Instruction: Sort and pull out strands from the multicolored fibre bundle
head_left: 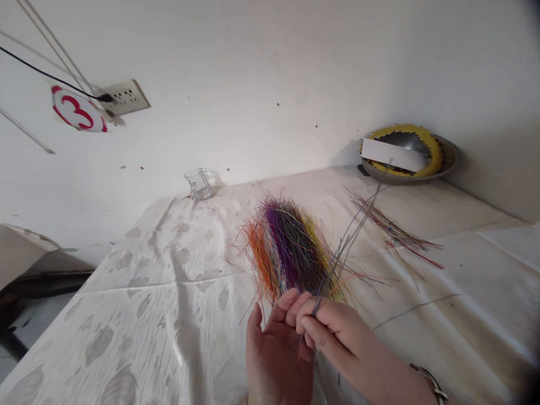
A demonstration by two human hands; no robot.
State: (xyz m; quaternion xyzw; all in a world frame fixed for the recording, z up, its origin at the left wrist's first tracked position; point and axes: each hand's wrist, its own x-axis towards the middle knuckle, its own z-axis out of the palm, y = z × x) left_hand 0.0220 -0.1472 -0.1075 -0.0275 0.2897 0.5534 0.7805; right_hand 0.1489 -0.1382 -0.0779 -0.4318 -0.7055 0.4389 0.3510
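Observation:
A pile of thin dyed grass stalks (290,250) in orange, purple, dark grey and yellow lies fanned out on the white cloth. My right hand (334,334) pinches a few grey stalks (346,243) that rise up and away from the fingers. My left hand (277,356) sits just beside it, palm toward me, fingers curled up against the base of the same stalks. Both hands hover over the near end of the pile.
A smaller bunch of reddish stalks (395,233) lies to the right. At the back right a metal plate (446,158) holds a yellow woven ring and a white card. A small clear glass (198,183) stands by the wall. The table's left edge drops off.

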